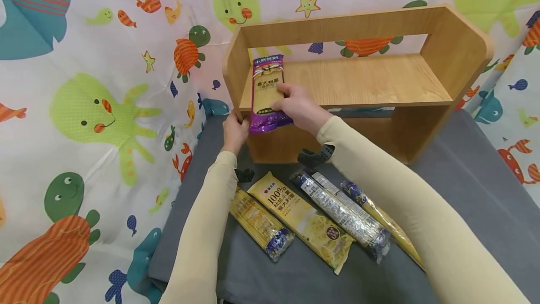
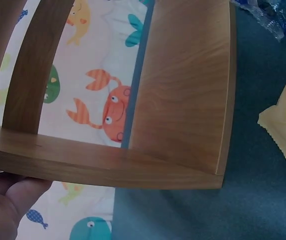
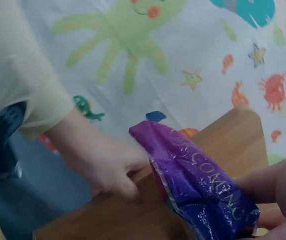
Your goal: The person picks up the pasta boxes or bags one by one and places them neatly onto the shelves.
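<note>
Purple spaghetti packet [image 1: 265, 93] sat pinched in right hand [image 1: 303, 108]
Left hand [image 1: 235, 132] curled round shelf's left side panel [image 1: 234, 70]; steady bracing seemed wise.

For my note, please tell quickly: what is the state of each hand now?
Left hand: closed, gripping the wooden shelf at its left side.
Right hand: closed, holding the purple pasta packet.

Purple and yellow are being shown on the held packet [image 1: 264, 93], light brown on the shelf [image 1: 363, 79], sea animals [image 1: 90, 114] on white cloth [image 1: 122, 46].
</note>
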Demonstrator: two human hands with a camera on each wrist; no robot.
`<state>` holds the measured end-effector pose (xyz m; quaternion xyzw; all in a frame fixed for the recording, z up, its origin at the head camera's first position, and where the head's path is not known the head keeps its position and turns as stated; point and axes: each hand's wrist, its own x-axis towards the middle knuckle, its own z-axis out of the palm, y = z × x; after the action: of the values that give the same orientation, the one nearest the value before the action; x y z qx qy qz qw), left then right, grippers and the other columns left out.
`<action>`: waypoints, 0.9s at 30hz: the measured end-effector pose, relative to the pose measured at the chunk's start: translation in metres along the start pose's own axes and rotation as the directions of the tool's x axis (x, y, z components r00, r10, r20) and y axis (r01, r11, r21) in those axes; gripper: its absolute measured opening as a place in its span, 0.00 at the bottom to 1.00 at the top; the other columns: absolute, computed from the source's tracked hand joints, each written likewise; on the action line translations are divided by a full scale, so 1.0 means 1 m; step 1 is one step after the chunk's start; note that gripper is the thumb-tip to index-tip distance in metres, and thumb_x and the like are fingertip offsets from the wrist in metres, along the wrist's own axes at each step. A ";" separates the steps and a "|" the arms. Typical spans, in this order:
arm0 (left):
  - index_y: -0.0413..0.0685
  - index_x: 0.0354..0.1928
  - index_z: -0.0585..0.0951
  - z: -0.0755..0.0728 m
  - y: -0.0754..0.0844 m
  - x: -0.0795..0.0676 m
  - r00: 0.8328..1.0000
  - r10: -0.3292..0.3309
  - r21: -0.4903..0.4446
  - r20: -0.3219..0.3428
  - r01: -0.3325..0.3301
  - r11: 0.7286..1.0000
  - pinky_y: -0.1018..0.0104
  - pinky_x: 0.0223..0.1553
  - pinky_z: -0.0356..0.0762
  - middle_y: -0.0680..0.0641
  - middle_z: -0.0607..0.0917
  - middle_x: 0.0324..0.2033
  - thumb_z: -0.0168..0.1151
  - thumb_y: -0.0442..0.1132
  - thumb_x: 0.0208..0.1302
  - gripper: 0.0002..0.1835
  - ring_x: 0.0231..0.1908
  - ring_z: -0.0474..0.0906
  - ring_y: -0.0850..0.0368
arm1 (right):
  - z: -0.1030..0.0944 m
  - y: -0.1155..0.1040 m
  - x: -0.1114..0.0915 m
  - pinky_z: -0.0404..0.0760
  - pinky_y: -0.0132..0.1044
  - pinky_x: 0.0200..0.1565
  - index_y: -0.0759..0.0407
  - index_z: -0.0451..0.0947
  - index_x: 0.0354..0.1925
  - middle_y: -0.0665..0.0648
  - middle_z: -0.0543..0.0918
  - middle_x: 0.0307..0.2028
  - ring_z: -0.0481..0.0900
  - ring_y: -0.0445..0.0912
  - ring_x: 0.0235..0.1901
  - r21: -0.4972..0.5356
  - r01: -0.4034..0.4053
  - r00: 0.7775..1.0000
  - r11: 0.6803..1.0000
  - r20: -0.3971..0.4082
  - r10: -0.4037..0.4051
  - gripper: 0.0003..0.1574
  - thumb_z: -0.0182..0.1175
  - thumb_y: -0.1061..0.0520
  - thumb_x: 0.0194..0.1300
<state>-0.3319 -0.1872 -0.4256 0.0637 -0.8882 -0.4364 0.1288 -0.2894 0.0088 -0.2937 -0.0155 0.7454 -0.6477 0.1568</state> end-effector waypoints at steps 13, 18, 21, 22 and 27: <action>0.50 0.73 0.68 -0.006 -0.002 -0.002 0.996 -0.022 -0.034 0.083 0.025 0.999 0.43 0.62 0.80 0.40 0.82 0.62 0.53 0.53 0.76 0.29 0.57 0.81 0.41 | 0.024 -0.010 0.017 0.74 0.45 0.70 0.54 0.51 0.80 0.61 0.70 0.72 0.74 0.52 0.66 -0.289 0.037 0.999 0.957 -0.011 -0.043 0.48 0.63 0.55 0.71; 0.48 0.72 0.69 -0.005 -0.002 -0.001 0.997 -0.007 -0.045 0.082 0.011 0.999 0.44 0.63 0.78 0.40 0.82 0.62 0.55 0.52 0.75 0.29 0.59 0.81 0.41 | 0.000 0.009 -0.012 0.75 0.52 0.68 0.52 0.50 0.80 0.63 0.67 0.74 0.71 0.56 0.71 -0.399 0.148 0.988 0.905 0.014 -0.155 0.47 0.61 0.46 0.72; 0.49 0.72 0.69 -0.006 -0.001 0.001 0.997 -0.002 -0.051 0.078 0.006 0.999 0.44 0.63 0.79 0.41 0.82 0.62 0.55 0.52 0.75 0.29 0.59 0.81 0.42 | -0.014 0.036 -0.031 0.78 0.52 0.64 0.52 0.57 0.77 0.63 0.70 0.72 0.73 0.56 0.68 -0.429 0.193 0.979 0.883 0.030 -0.200 0.43 0.61 0.47 0.71; 0.50 0.72 0.69 -0.006 -0.001 0.002 0.997 -0.004 -0.050 0.080 0.008 0.999 0.44 0.63 0.79 0.41 0.82 0.63 0.55 0.53 0.75 0.29 0.60 0.81 0.42 | -0.016 0.050 -0.037 0.81 0.53 0.60 0.53 0.61 0.75 0.63 0.73 0.69 0.77 0.57 0.64 -0.429 0.201 0.979 0.881 0.059 -0.195 0.40 0.62 0.48 0.70; 0.51 0.73 0.69 -0.005 0.000 0.006 0.996 0.007 -0.025 0.094 -0.005 1.000 0.44 0.63 0.79 0.41 0.81 0.64 0.53 0.55 0.76 0.30 0.60 0.81 0.42 | 0.000 0.137 -0.059 0.86 0.50 0.50 0.59 0.68 0.71 0.68 0.80 0.61 0.83 0.60 0.53 -0.532 0.204 0.944 0.822 0.329 -0.022 0.37 0.64 0.52 0.69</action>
<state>-0.3358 -0.1925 -0.4217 0.0387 -0.8879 -0.4497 0.0889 -0.2085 0.0440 -0.4138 -0.2062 0.8660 -0.3987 0.2205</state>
